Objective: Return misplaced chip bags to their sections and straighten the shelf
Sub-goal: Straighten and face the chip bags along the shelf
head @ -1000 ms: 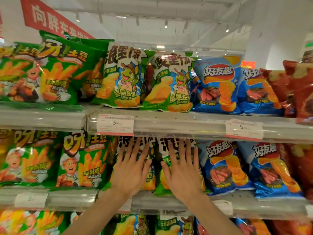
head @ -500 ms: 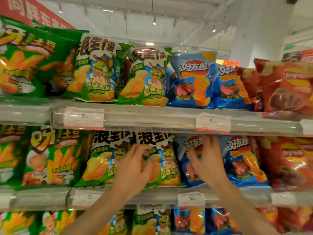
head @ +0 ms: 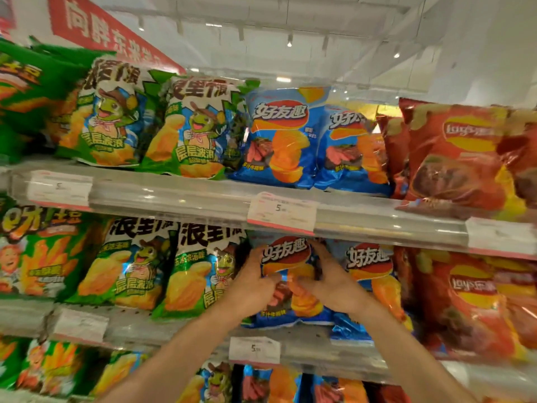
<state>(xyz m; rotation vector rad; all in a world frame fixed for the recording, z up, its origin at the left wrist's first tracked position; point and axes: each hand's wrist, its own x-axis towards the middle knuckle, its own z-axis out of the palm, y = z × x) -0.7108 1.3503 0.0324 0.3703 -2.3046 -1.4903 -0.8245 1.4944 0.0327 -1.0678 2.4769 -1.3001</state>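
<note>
Both hands shifted right: left hand (head: 253, 282), right hand (head: 328, 282) now clasp blue chip bag (head: 286, 254) sides.

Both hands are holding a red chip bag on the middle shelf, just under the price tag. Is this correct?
Not quite: the bag is blue, not red. The head view shows the left hand and right hand gripping a blue chip bag on the middle shelf, just under the price tag.

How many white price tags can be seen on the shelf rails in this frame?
5: two on the upper rail, at left and centre, a third partly visible at its right end; two on the lower rail, left and centre. The arms may hide others.
</note>
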